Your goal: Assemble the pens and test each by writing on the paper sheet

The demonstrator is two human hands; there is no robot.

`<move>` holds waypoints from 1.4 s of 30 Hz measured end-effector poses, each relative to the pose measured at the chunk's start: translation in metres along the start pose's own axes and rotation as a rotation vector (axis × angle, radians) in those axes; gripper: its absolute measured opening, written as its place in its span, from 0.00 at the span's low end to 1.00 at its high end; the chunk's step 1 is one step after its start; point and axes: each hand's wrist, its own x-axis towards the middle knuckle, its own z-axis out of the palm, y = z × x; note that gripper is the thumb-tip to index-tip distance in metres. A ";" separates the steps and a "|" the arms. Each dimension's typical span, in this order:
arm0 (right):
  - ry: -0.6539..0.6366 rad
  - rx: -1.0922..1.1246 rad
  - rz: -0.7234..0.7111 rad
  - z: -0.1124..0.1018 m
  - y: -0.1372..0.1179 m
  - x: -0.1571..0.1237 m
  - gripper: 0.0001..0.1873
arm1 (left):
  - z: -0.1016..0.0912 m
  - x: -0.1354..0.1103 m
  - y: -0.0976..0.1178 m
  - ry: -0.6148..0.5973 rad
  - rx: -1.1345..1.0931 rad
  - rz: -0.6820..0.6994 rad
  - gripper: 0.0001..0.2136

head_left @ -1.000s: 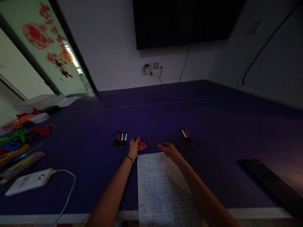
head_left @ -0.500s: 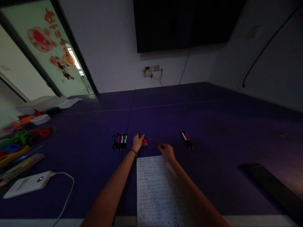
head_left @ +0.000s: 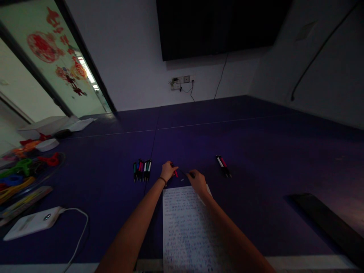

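Observation:
My left hand is closed on a pink-red pen barrel, just beyond the top edge of a handwritten sheet of paper. Facing it, my right hand pinches a thin dark pen part, whose tip points toward the barrel; whether they touch is too small to tell. A tiny pale piece lies on the table between the hands. Left of them is a row of several click pens in white, teal, pink and blue. To the right, a white and a pink pen lie side by side.
On the purple table, a white power bank with a cable and a dish of colourful scissors stand at left. A long black object lies at right. Papers sit at the far left, below a wall-mounted screen's level.
The pen barrel in my left hand has turned to point more downward, and my right hand's thin part has come nearer to it. A tiny pale piece now shows on the table.

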 end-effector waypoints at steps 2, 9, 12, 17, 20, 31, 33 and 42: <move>0.012 0.086 -0.019 -0.001 0.002 0.003 0.15 | 0.002 0.000 0.002 -0.022 0.018 0.026 0.08; -0.112 0.013 -0.146 -0.008 0.000 0.000 0.06 | 0.008 -0.004 0.005 -0.096 0.043 0.091 0.04; -0.147 -0.178 -0.154 -0.011 -0.003 -0.003 0.08 | 0.013 -0.007 0.004 -0.103 0.039 0.094 0.04; -0.188 -0.410 -0.071 -0.014 -0.008 -0.005 0.09 | 0.019 -0.016 -0.001 -0.096 0.029 0.086 0.04; -0.191 -0.512 -0.022 -0.015 -0.011 -0.006 0.11 | 0.019 -0.023 -0.005 -0.085 0.029 0.075 0.05; -0.132 -0.632 -0.027 -0.015 -0.021 -0.010 0.12 | 0.034 -0.027 -0.019 -0.032 0.076 0.102 0.05; -0.120 -0.639 -0.024 -0.015 -0.021 -0.010 0.12 | 0.037 -0.024 -0.019 -0.023 0.142 0.127 0.05; -0.099 -0.632 0.011 -0.020 -0.015 -0.006 0.10 | 0.049 -0.015 -0.009 -0.060 0.265 0.145 0.06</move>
